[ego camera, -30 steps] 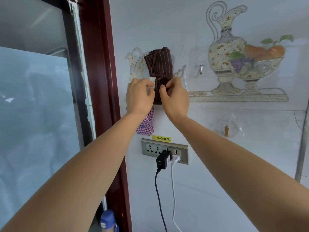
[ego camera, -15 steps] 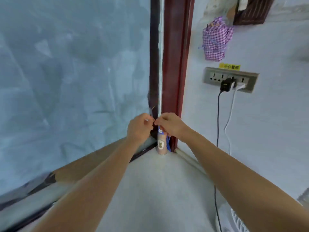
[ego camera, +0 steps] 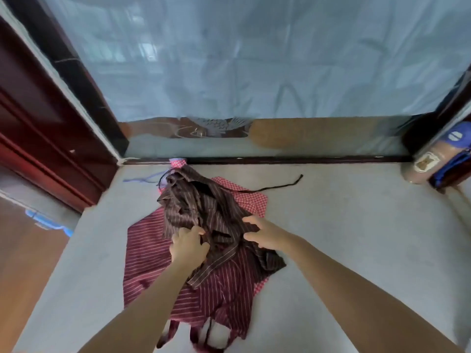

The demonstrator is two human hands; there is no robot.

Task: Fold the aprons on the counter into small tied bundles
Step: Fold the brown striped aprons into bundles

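None of the folding shows as done yet. Three aprons lie loose in one heap at the middle of the frame, on the grey table [ego camera: 356, 238], and nothing here is rolled or tied. The brown apron [ego camera: 204, 207] is on top, crumpled into soft ridges, a thin dark cloth with fine pale stripes. The left hand [ego camera: 188, 247] grips a bunch of it at its lower left edge, fingers curled into the folds. The right hand [ego camera: 267, 234], just to the right, has finger and thumb curved round another fold of the same cloth. This looks like the start of lifting or spreading the apron, so flattening, folding and tying are probably all still to come for all three. Beneath it the red apron [ego camera: 147, 250] spreads flatter toward the lower middle, wine-red with white stripes, its hem rumpled near the bottom edge. A checked apron [ego camera: 251, 200], red and white, peeks out at the upper right of the heap. A narrow dark strap [ego camera: 277, 186] trails limply across the table toward the upper right, and a thin blue cord [ego camera: 142, 179] lies at the heap's upper left. The table looks matte and faintly grainy. A bottle [ego camera: 433, 159] stands at the right edge, below frosted glass [ego camera: 254, 59].
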